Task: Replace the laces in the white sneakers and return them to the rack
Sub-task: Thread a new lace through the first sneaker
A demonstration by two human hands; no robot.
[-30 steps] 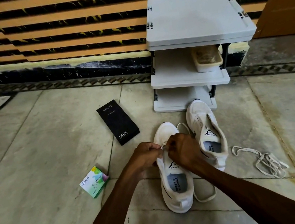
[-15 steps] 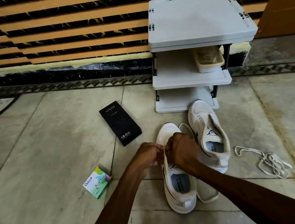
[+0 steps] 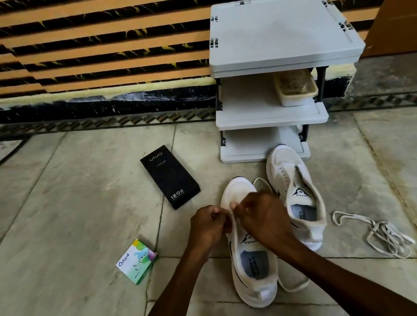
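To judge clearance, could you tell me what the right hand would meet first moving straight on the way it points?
The right hand, pinching the lace, points forward-left, so it would probably meet the left hand first, close by over the near sneaker; depth unclear.

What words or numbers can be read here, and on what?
"vivo": black box, far end.
"120W": same black box, near end.
"Odonil": green-and-white box; its smaller print is unreadable.
"SPEED": tongues of near sneaker and far sneaker.
"SPEED FLEXIBLE": near sneaker's insole; the far one's is partly hidden.
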